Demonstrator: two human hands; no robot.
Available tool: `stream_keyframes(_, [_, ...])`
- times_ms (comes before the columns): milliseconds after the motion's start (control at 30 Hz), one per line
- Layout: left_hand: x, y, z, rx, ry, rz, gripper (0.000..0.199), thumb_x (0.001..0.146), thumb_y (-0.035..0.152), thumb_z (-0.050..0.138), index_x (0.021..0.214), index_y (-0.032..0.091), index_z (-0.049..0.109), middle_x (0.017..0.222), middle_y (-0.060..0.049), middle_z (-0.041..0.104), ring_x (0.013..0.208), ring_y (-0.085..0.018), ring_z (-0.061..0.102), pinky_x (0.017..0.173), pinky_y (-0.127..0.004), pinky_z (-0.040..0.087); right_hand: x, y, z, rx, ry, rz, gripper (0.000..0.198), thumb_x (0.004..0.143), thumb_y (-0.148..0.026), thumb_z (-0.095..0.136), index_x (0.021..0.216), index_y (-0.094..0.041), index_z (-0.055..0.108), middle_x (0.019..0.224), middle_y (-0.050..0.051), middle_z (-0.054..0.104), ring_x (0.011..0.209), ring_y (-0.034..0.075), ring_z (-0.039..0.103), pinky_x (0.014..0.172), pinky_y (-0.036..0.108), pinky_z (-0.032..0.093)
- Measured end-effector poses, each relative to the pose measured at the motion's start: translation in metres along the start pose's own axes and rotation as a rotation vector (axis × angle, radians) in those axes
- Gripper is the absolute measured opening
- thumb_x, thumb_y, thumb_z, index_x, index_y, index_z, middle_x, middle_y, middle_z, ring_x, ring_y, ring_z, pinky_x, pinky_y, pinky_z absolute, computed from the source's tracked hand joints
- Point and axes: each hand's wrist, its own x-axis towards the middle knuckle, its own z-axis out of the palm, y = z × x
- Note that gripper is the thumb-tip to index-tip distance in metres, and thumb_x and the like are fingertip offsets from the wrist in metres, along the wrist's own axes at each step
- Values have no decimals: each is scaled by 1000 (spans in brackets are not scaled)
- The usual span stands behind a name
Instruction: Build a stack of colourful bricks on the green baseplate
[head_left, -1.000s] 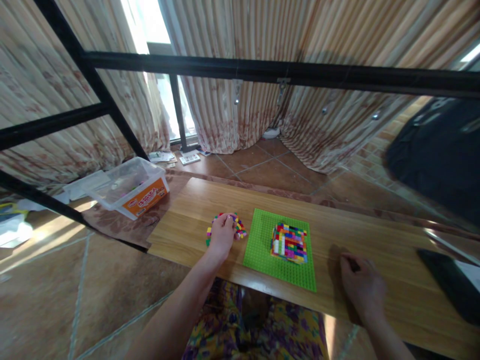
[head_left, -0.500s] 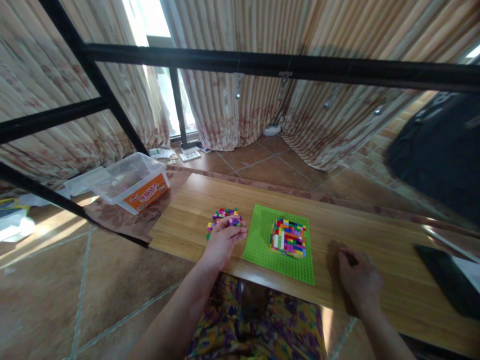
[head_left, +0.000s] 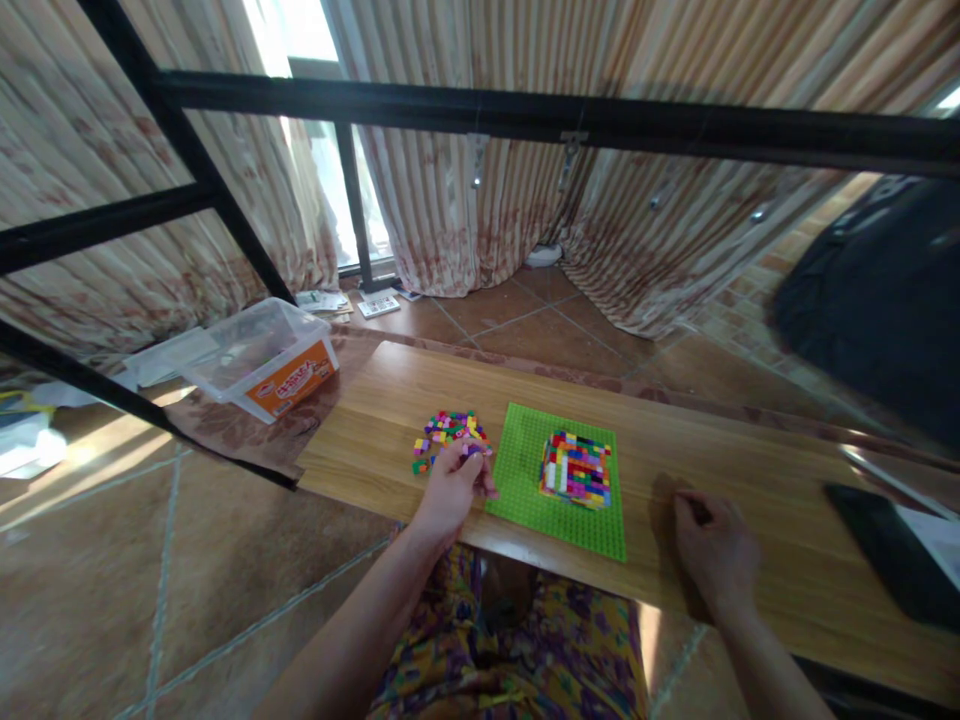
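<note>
My left hand is closed, a small purple toy brick pinched at its fingertips. It is at the near edge of a loose pile of small coloured bricks, just left of a green studded baseplate. On that baseplate stands a block-shaped build of many-coloured bricks, with a white patch on its left part. To the right of the baseplate, my right hand rests on the table with curled fingers, and no brick shows in it.
The wooden table bears a dark flat object at its right end. A clear plastic bin with an orange label stands beyond the left end. A black metal bar crosses in front of the curtains.
My left hand has turned and drawn slightly toward me, uncovering more of the brick pile. The purple brick shows more clearly at its fingertips. My right hand stays put.
</note>
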Motion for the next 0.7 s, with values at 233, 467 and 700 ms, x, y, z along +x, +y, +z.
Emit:
stream_keyframes(233, [0, -16, 7, 119, 57, -1, 21, 73, 37, 62, 80, 20, 53, 54, 10, 42, 38, -7, 43, 37, -21, 43, 0, -3, -3, -3, -10, 8, 36, 81, -40, 47, 86, -15, 72, 85, 11, 66, 70, 22, 55, 64, 32, 40])
stream_keyframes(467, [1, -34, 9, 199, 59, -17, 23, 72, 40, 60, 75, 21, 48, 50, 11, 40, 33, -7, 40, 32, -19, 37, 0, 0, 0, 10, -14, 10, 37, 81, -41, 46, 87, -15, 72, 86, 12, 67, 75, 24, 58, 67, 33, 41])
stream_keyframes(700, [2, -31, -3, 53, 87, -103, 33, 65, 37, 75, 82, 17, 55, 65, 3, 61, 49, -9, 57, 46, -22, 48, 0, -2, -2, -3, -3, -3, 35, 81, -39, 46, 86, -16, 71, 86, 12, 66, 77, 24, 57, 67, 33, 40])
